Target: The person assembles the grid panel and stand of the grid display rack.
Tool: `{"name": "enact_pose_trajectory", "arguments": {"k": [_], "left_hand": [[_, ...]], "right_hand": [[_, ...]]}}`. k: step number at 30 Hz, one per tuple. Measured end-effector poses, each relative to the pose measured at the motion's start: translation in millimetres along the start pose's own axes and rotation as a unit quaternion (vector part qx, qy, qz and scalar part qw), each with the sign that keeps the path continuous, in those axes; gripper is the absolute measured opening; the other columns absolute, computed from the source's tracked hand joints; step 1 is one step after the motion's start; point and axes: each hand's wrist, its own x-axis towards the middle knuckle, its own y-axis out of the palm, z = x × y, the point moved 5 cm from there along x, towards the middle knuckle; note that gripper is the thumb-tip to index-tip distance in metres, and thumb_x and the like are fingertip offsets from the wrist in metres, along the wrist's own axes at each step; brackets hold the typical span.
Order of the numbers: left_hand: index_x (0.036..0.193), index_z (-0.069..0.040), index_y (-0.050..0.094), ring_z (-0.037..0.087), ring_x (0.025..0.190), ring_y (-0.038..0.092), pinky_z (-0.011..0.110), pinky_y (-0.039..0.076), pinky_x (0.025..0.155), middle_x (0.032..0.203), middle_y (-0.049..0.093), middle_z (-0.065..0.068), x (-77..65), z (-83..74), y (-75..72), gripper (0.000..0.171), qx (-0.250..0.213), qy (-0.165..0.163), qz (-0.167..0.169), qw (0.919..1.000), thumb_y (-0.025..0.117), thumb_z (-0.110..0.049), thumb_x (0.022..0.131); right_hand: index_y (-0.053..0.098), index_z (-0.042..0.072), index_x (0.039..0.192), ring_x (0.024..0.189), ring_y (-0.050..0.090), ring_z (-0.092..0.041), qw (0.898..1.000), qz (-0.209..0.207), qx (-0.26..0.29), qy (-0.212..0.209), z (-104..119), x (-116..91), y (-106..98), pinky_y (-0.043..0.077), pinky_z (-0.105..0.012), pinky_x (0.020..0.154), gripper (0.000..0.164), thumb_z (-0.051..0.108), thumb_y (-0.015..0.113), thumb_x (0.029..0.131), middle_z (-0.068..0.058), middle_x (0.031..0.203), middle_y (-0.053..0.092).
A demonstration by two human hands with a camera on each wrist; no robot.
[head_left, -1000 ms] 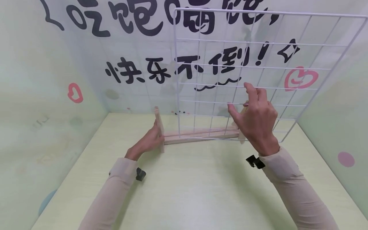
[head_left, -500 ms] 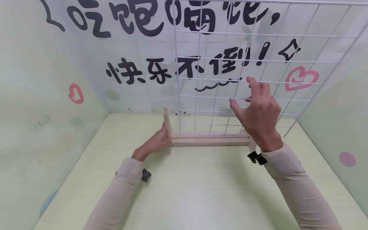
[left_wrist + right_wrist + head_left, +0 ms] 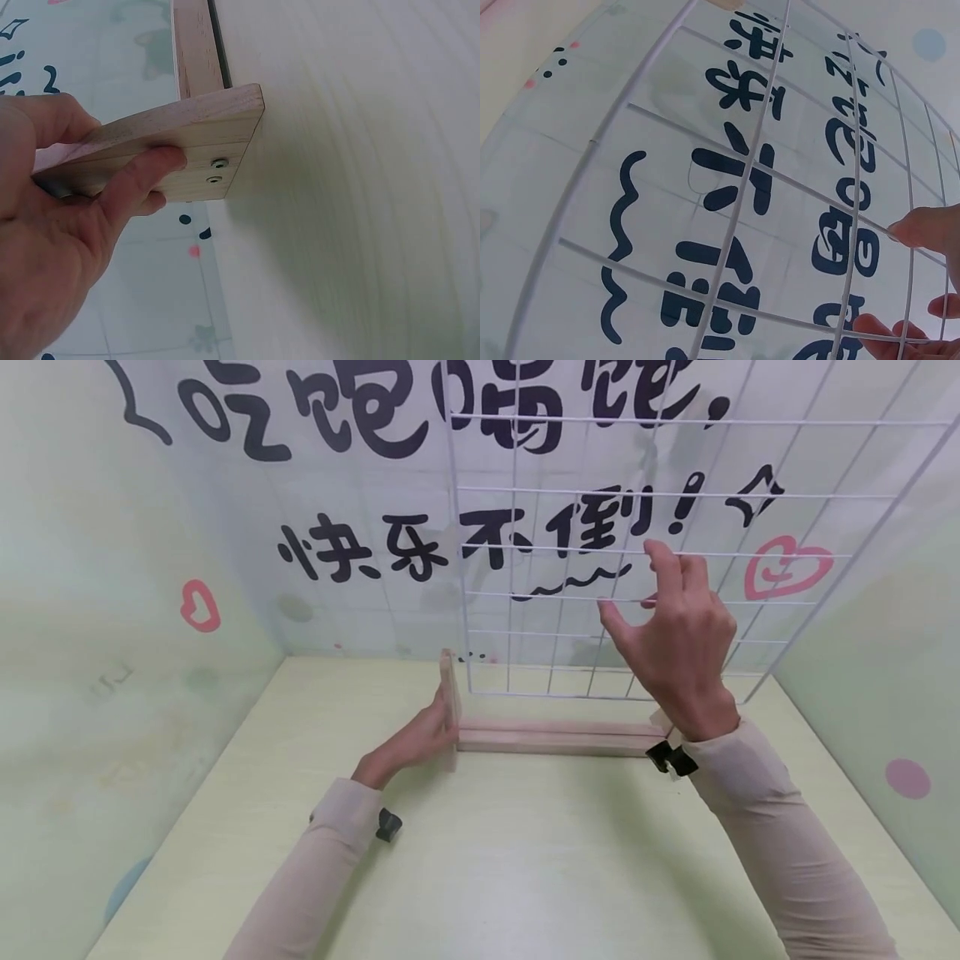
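The left hand (image 3: pixel 416 732) gripped the wooden end board (image 3: pixel 451 689) over the surface (image 3: pixel 517 852) while the right hand (image 3: pixel 678 635) grasped the wire grid (image 3: pixel 667 492), its lower edge appearing just beyond the beam (image 3: pixel 555 743), so steadying the board and aligning that edge squarely seemed wise.

Table (image 3: pixel 510 860) below, back wall (image 3: pixel 360 614) beyond; between side walls left and right. Crossbar (image 3: pixel 555 740) runs crosswise over table (contact unclear), its left end meeting end board (image 3: pixel 448 672), left hand (image 3: pixel 422 728) on that board's outer side. Wire grid (image 3: pixel 663 492) before back wall, above crossbar, apart; right hand (image 3: pixel 682 635) at its lower right.
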Motion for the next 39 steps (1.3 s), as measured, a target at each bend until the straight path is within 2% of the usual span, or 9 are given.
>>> {"name": "enact_pose_trajectory", "arguments": {"k": [3, 10, 16, 23, 26, 31, 35, 39], "left_hand": [[0.148, -0.036, -0.033, 0.050, 0.137, 0.038, 0.060, 0.046, 0.102, 0.165, -0.008, 0.021, -0.6, -4.1, 1.1, 0.109, -0.007, 0.013, 0.002, 0.9999, 0.055, 0.001, 0.095], [0.148, -0.036, -0.033, 0.048, 0.132, 0.045, 0.057, 0.050, 0.100, 0.164, -0.005, 0.022, -3.6, -12.3, 3.3, 0.109, 0.010, 0.008, 0.001, 0.9999, 0.055, 0.001, 0.095], [0.148, -0.035, -0.034, 0.047, 0.140, 0.034, 0.058, 0.047, 0.102, 0.165, -0.015, 0.014, -4.9, -15.6, 4.1, 0.111, 0.017, 0.013, -0.010, 0.9997, 0.055, 0.004, 0.093], [0.147, -0.037, -0.034, 0.039, 0.150, 0.011, 0.053, 0.029, 0.117, 0.162, -0.027, 0.001, -4.7, -20.1, 4.5, 0.114, 0.015, 0.027, -0.014, 0.9994, 0.057, 0.005, 0.092], [0.147, -0.037, -0.034, 0.033, 0.151, 0.006, 0.049, 0.022, 0.121, 0.161, -0.030, -0.006, -4.4, -22.4, 4.4, 0.115, 0.018, 0.035, -0.016, 0.9991, 0.056, 0.007, 0.091], [0.147, -0.037, -0.034, 0.033, 0.151, 0.005, 0.051, 0.021, 0.121, 0.161, -0.028, -0.003, -6.1, -22.2, 6.4, 0.116, 0.013, 0.040, -0.013, 0.9990, 0.055, 0.009, 0.089], [0.151, -0.027, -0.030, 0.039, 0.150, 0.011, 0.054, 0.029, 0.116, 0.164, -0.020, 0.010, -10.7, -19.1, 10.7, 0.110, 0.005, 0.021, -0.006, 0.9997, 0.054, 0.007, 0.090], [0.154, -0.015, -0.025, 0.045, 0.147, 0.018, 0.057, 0.034, 0.112, 0.164, -0.010, 0.022, -17.1, -17.6, 16.9, 0.101, -0.004, 0.003, 0.003, 1.0000, 0.053, 0.005, 0.092]], "right_hand": [[0.056, 0.004, 0.131, 0.070, 0.068, -0.034, 1.000, -0.007, 0.000, -0.003, 0.6, 4.6, -1.0, 0.045, -0.042, 0.044, 0.061, 0.039, 0.074, 0.085, -0.025, 0.101, 0.061], [0.056, 0.004, 0.131, 0.070, 0.068, -0.033, 1.000, -0.020, 0.007, -0.010, 5.0, 18.0, -3.1, 0.043, -0.042, 0.044, 0.060, 0.039, 0.073, 0.086, -0.025, 0.102, 0.061], [0.056, 0.003, 0.132, 0.072, 0.069, -0.033, 1.000, -0.020, 0.012, -0.011, 8.4, 25.6, -3.6, 0.041, -0.039, 0.045, 0.059, 0.039, 0.072, 0.088, -0.025, 0.103, 0.062], [0.057, 0.003, 0.132, 0.073, 0.069, -0.034, 1.000, -0.026, 0.014, 0.001, 8.1, 32.5, -5.7, 0.042, -0.042, 0.046, 0.059, 0.036, 0.074, 0.086, -0.025, 0.106, 0.062], [0.057, 0.003, 0.132, 0.073, 0.070, -0.034, 1.000, -0.029, 0.011, -0.001, 7.9, 35.4, -6.8, 0.043, -0.043, 0.046, 0.060, 0.037, 0.075, 0.086, -0.025, 0.106, 0.062], [0.057, 0.003, 0.131, 0.072, 0.070, -0.033, 0.999, -0.029, 0.016, 0.004, 9.0, 36.3, -5.6, 0.044, -0.045, 0.045, 0.060, 0.036, 0.076, 0.085, -0.024, 0.104, 0.062], [0.058, 0.005, 0.132, 0.073, 0.070, -0.034, 0.999, -0.023, 0.030, 0.016, 10.7, 34.7, -2.6, 0.048, -0.050, 0.048, 0.058, 0.032, 0.077, 0.083, -0.023, 0.106, 0.063], [0.057, 0.006, 0.131, 0.069, 0.068, -0.034, 0.999, -0.019, 0.034, 0.009, 12.0, 33.0, 1.6, 0.046, -0.048, 0.046, 0.058, 0.031, 0.078, 0.083, -0.023, 0.107, 0.064]]}}
